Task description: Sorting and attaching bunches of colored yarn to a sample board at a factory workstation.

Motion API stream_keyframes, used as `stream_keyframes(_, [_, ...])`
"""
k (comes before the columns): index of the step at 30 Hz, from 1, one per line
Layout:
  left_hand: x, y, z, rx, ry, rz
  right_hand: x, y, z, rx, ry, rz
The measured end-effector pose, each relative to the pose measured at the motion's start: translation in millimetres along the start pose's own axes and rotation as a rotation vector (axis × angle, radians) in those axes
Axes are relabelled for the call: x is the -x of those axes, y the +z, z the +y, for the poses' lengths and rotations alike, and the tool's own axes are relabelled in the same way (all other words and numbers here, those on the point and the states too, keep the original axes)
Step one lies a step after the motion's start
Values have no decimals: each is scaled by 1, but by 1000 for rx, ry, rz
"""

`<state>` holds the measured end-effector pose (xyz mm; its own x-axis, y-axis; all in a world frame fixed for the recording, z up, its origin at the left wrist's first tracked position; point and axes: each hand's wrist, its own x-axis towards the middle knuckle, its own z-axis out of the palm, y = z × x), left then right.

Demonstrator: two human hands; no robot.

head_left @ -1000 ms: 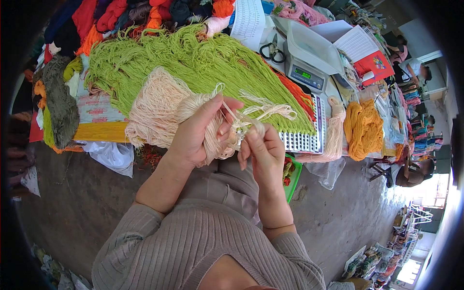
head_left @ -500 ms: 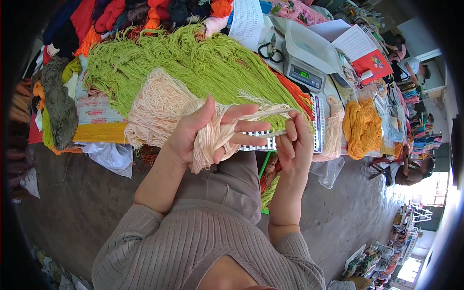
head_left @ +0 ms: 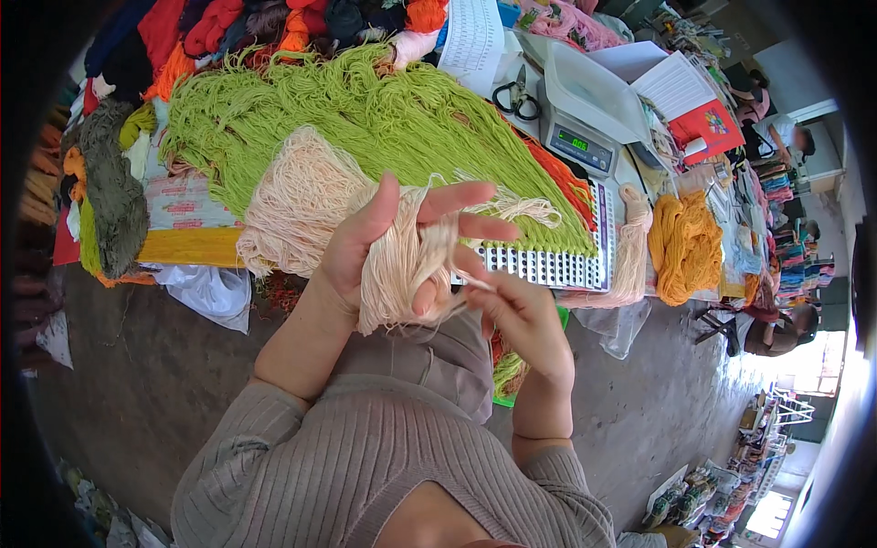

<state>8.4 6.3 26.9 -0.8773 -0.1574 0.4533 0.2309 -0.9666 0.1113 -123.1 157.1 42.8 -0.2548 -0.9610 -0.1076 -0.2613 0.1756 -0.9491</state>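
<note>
A thick bundle of pale peach yarn [head_left: 399, 265] loops around the palm of my left hand [head_left: 345, 254]. The thumb sticks up, and two fingers reach out past the strands toward the right. My right hand [head_left: 528, 321] pinches a few strands of this yarn just right of the bundle, its fingertips closed and slightly blurred. Behind my left hand, a larger loose heap of the same peach yarn [head_left: 297, 201] lies on the table. It rests partly over a wide spread of lime green yarn [head_left: 356, 114].
A digital scale [head_left: 577, 146] with a clear tray stands at the back right, beside black scissors [head_left: 517, 99]. Right of a white perforated sheet [head_left: 548, 267] lie a peach skein [head_left: 630, 233] and an orange-yellow yarn bundle [head_left: 685, 245]. Several people sit at the far right.
My right hand has moved left and down, close to the bundle, with the strands that were stretched out to the right. My left hand stays nearly in place.
</note>
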Motion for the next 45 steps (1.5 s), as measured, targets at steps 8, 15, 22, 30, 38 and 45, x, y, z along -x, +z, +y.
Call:
stream_keyframes(8, [-1,-2,-4,-672,231,328,-14,19,-25,-97,-268,316])
stream_keyframes(15, [2,-2,-21,-855,153,354,-30,41,-15,245,-439,351])
stream_keyframes(22, [8,-6,-13,-572,108,421,-18,35,-16,128,-415,360])
stream_keyframes(30, [8,5,-6,-497,152,498,-13,26,-12,-701,-172,83])
stream_keyframes(38, [10,-2,-1,-671,179,618,-15,24,-5,-723,-114,171])
stream_keyframes(45, [9,-1,-4,-678,175,558,-12,22,-4,-704,-142,171])
